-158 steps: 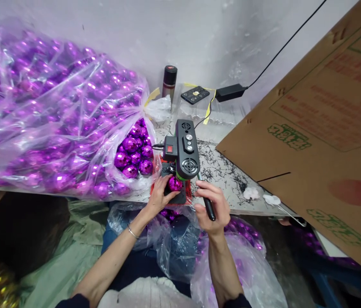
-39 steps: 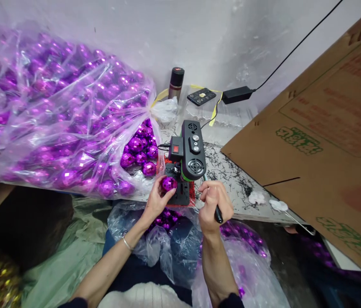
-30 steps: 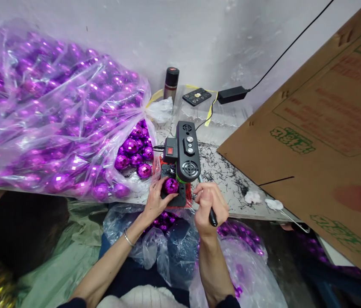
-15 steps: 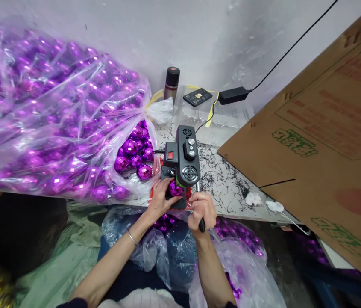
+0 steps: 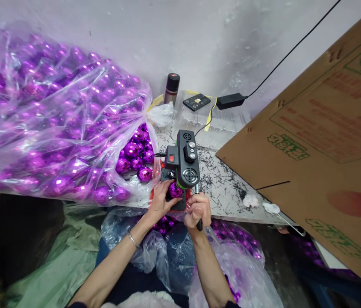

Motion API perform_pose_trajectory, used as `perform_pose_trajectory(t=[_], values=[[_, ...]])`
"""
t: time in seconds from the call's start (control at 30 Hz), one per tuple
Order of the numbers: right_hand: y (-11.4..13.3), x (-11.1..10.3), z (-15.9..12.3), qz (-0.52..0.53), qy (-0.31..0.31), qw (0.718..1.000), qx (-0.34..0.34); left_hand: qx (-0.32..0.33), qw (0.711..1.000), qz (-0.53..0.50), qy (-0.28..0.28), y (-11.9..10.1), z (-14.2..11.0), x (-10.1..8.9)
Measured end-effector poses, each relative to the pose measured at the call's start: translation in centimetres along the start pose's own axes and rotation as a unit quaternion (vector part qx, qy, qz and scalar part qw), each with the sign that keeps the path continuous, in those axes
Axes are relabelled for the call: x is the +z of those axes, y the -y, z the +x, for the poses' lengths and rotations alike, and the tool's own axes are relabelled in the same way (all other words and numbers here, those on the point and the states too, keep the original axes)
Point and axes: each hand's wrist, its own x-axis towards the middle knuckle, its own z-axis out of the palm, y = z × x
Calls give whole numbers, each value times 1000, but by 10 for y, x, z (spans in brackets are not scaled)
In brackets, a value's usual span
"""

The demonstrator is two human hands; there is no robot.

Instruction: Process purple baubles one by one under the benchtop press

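A small black bench machine [image 5: 188,156] with a red switch stands on the table. Under its head sits a shiny purple faceted ball [image 5: 175,190], gripped between the thumb and fingers of my left hand [image 5: 161,199]. The ball's top is partly hidden by the machine. My right hand [image 5: 198,209] is wrapped round the machine's lever handle [image 5: 200,225], whose black end pokes out below the fist. Left of the machine, several loose purple balls [image 5: 132,149] lie at the mouth of a large clear plastic bag [image 5: 71,115] full of the same balls.
Behind stand a dark bottle [image 5: 171,87], a black patterned phone-like slab [image 5: 197,102] and a power adapter [image 5: 231,101] with a cord. A large cardboard box [image 5: 311,141] fills the right side. Black scraps [image 5: 217,179] litter the table. Another plastic bag [image 5: 241,269] lies over my lap.
The view has shifted slightly. My right hand, still on the lever, has moved a little to the left. My left hand stays on the purple ball under the machine.
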Motion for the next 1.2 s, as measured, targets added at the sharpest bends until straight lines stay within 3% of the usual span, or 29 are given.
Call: perform_pose_trajectory(t=[0.5, 0.6, 0.7, 0.83, 1.0, 1.1, 1.2], values=[[-10, -7, -9, -4, 47, 999, -14, 37, 999, -14, -31, 7, 4, 9], [-9, -7, -2, 8, 52, 998, -26, 36, 999, -15, -33, 8, 7, 12], [2, -10, 16, 17, 47, 999, 6, 44, 998, -22, -27, 9, 8, 9], [22, -16, 44, 21, 61, 992, 106, 96, 995, -9, -16, 9, -18, -6], [28, -16, 49, 25, 62, 994, 89, 183, 981, 62, -1, 3, -66, -40], [26, -14, 42, 22, 54, 996, 72, 176, 977, 110, -59, 4, -54, -67], [26, -13, 39, 23, 51, 996, 71, 81, 971, 202, -101, 10, -10, -91]])
